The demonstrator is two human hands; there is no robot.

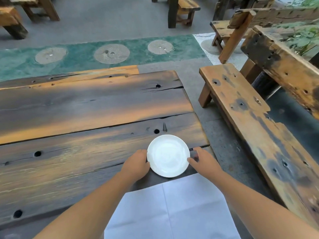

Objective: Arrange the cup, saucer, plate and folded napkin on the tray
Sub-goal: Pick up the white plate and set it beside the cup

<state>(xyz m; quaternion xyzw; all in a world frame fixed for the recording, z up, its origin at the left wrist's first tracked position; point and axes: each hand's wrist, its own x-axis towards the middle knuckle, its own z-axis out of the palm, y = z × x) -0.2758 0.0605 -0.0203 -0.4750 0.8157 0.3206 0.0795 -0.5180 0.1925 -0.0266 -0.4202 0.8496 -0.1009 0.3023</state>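
Both hands on white plate, near table's rt corner

L hand (136, 163) cups plate (168, 156) rim at 9 o'clock, fingers curled against the edge; R hand (203, 161) at 3 o'clock, thumb tip on rim, other fingers spread & loose, partly blurred. Can't tell if plate is lifted or resting. Plate empty, sits over dark plank table (77, 118). White napkin (170, 209), creased, unfolded, lies at plate's 6 o'clock betw. the forearms, just touching or under its rim. Wood bench (245, 118) at 3 o'clock, apart from table
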